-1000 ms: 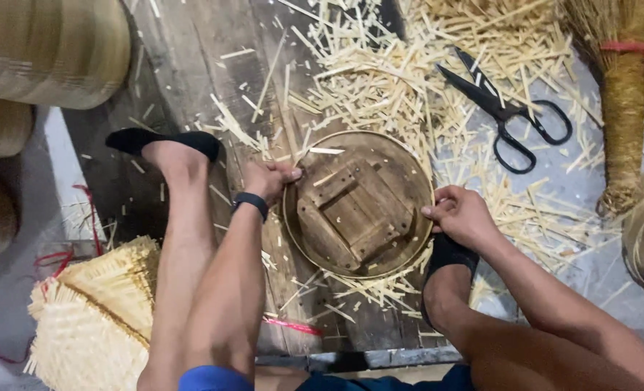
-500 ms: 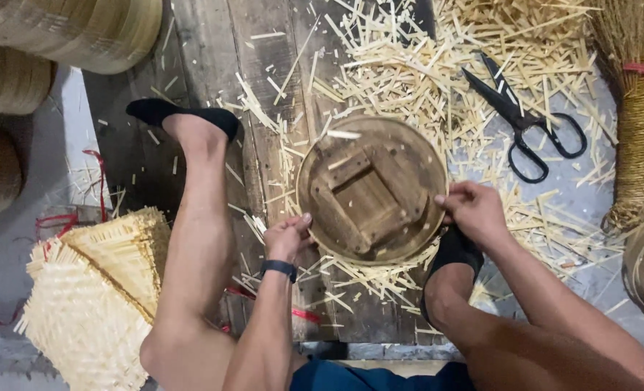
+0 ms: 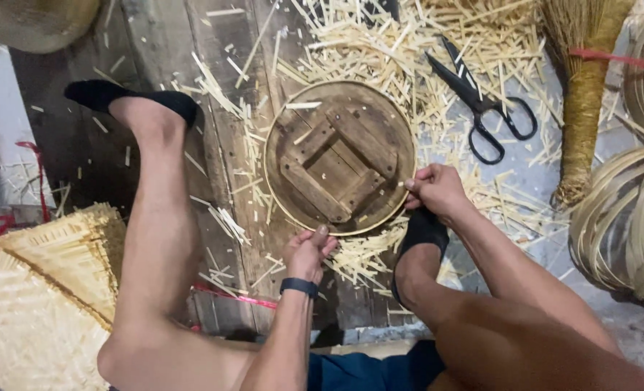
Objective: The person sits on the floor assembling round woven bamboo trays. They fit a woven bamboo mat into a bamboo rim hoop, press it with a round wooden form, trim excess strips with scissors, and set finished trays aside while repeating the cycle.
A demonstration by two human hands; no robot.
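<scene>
1. One view only, from a camera worn on the person's head; it looks almost straight down over the knees.
2. It sits close; the round wooden mould (image 3: 340, 157) fills the centre, black scissors (image 3: 481, 101) the upper right, woven bamboo mats (image 3: 43, 297) the lower left.

Round wooden tray (image 3: 340, 156) lay flat on floor planks amid straw clippings; brown, worn; thin pale rim; crossed wooden slats formed a square inside.
</scene>
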